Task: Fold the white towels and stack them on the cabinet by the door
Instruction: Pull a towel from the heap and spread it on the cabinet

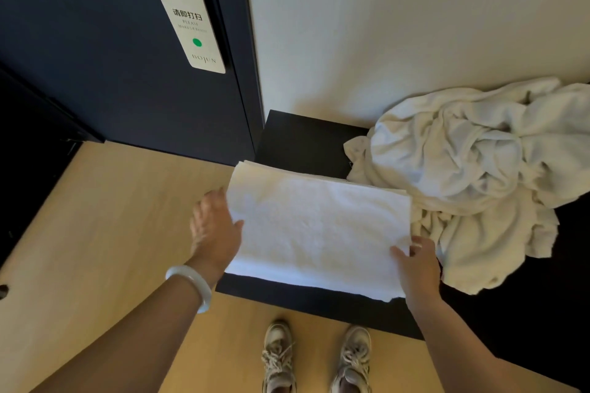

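White terry, folded towel (319, 226) lying on dark cabinet (303, 140) by door (127, 89); seeming soft, light, limp (best supporting both ends). Left hand (214, 230) pressing straight-fingered against left edge; right hand (418, 265) pinching near-right corner. Crumpled pile (479, 169) waiting alongside.

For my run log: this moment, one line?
folded towel on cabinet | left hand against left edge | right hand pinches near right corner | unfolded towels heaped right
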`<control>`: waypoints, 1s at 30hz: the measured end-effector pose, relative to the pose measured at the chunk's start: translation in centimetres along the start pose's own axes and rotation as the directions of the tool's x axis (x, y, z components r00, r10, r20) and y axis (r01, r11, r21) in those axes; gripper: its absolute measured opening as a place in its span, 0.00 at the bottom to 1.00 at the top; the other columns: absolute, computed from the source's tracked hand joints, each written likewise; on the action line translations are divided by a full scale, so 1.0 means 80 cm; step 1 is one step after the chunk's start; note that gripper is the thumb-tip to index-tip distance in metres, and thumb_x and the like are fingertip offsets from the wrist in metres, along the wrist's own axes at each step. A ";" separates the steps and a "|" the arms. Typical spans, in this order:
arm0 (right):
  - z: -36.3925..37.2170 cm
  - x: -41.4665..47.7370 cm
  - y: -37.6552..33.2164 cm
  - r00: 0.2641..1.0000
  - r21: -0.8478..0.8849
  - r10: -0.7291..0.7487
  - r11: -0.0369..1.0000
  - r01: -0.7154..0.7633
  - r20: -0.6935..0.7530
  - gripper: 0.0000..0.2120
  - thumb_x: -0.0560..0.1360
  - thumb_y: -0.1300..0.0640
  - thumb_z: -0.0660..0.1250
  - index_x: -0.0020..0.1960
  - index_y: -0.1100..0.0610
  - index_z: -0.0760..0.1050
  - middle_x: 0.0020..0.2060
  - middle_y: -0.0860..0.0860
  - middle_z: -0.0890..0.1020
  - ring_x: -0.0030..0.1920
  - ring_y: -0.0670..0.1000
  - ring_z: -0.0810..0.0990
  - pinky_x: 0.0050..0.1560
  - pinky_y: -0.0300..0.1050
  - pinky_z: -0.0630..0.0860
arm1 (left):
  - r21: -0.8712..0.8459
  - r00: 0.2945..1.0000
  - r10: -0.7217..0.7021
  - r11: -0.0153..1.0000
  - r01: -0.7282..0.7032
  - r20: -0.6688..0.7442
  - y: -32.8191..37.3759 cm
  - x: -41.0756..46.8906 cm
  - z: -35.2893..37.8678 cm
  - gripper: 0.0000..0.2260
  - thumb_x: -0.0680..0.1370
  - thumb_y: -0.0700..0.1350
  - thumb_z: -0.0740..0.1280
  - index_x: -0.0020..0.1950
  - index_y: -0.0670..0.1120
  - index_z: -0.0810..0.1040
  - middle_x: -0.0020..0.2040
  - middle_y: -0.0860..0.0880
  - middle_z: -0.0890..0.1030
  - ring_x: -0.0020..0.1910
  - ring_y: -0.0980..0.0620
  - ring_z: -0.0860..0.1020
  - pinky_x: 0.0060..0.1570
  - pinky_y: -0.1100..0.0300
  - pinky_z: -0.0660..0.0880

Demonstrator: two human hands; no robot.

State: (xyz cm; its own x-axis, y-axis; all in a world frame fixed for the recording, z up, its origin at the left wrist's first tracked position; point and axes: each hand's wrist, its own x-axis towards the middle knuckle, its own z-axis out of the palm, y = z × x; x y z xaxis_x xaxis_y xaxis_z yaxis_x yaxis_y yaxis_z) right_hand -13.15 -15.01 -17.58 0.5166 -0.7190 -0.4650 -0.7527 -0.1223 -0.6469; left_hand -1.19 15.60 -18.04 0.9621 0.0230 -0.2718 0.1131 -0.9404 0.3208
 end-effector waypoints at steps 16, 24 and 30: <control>0.066 0.000 -0.001 0.810 -0.702 -0.180 0.418 0.577 0.558 0.37 0.84 0.41 0.48 0.77 0.51 0.24 0.74 0.53 0.23 0.74 0.56 0.24 0.76 0.57 0.32 | 0.245 0.774 0.287 0.838 -0.488 0.564 0.049 -0.012 0.062 0.39 0.81 0.65 0.52 0.74 0.57 0.24 0.72 0.51 0.19 0.71 0.44 0.22 0.73 0.36 0.34; -0.017 -0.026 -0.052 0.791 -0.584 -0.102 0.619 0.525 0.603 0.30 0.85 0.46 0.54 0.82 0.52 0.47 0.81 0.51 0.45 0.80 0.53 0.46 0.78 0.49 0.48 | 0.129 0.744 0.271 0.893 -0.431 0.611 0.094 -0.040 -0.001 0.30 0.84 0.59 0.53 0.81 0.53 0.43 0.81 0.49 0.38 0.80 0.44 0.40 0.77 0.47 0.50; -0.139 0.005 -0.088 0.877 -0.590 -0.247 0.661 0.463 0.411 0.32 0.82 0.46 0.60 0.81 0.50 0.51 0.81 0.51 0.51 0.79 0.54 0.52 0.78 0.49 0.55 | 0.018 0.731 0.385 0.878 -0.478 0.563 0.196 -0.049 -0.055 0.30 0.84 0.55 0.57 0.81 0.52 0.47 0.81 0.48 0.51 0.78 0.47 0.58 0.72 0.54 0.61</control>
State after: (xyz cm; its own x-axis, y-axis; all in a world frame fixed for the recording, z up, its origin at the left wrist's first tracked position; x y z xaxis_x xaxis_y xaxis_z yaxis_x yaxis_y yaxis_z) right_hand -12.20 -22.02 -6.49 0.8072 -0.3195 -0.4964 -0.4995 -0.8177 -0.2861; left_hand -2.12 2.29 -7.95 0.6068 -0.5369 -0.5862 -0.3647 -0.8433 0.3948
